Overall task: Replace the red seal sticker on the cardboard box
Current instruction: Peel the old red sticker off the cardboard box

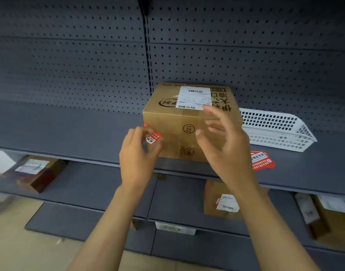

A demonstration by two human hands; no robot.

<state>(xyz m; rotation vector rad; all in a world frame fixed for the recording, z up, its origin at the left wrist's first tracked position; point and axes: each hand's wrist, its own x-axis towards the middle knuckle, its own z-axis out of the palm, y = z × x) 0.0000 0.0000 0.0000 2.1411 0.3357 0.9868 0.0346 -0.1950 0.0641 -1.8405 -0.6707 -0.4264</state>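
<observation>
A brown cardboard box (179, 122) with a white shipping label on top stands on the dark grey shelf (89, 137). At its front left corner sits a red seal sticker (153, 137), and my left hand (137, 159) pinches its lower edge between the fingertips. My right hand (224, 145) hovers in front of the box's right half, fingers spread, holding nothing; it looks slightly blurred. Red seal stickers (262, 160) lie flat on the shelf to the right of the box.
A white perforated plastic basket (275, 130) lies on the shelf behind and right of the box. Pegboard backs the shelf. Lower shelves hold other cardboard boxes (33, 174) (222, 202) (332, 216).
</observation>
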